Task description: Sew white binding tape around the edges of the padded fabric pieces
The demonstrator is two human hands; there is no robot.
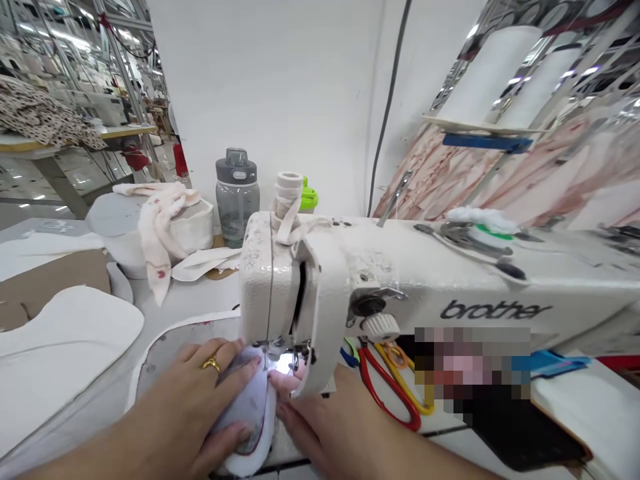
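Note:
A grey padded fabric piece (245,400) with a white rim and a thin dark red line near its edge lies beneath the head of a white sewing machine (295,287). My left hand (205,380), a gold ring on one finger, rests flat on it with fingers apart. At the right edge, close to the lit needle area, my right hand (335,407) holds the white rim between its fingertips. The machine head hides part of these fingers. Behind my left hand extends a larger grey piece with a white border (165,340).
Right of my hands lie red-handled scissors (385,393), yellow handles (427,400) and a dark phone (525,427). White cut pieces (75,340) cover the left side. A fabric-draped bowl-like form (185,233) and a grey bottle (237,200) stand behind. Thread cones (490,73) rise at right.

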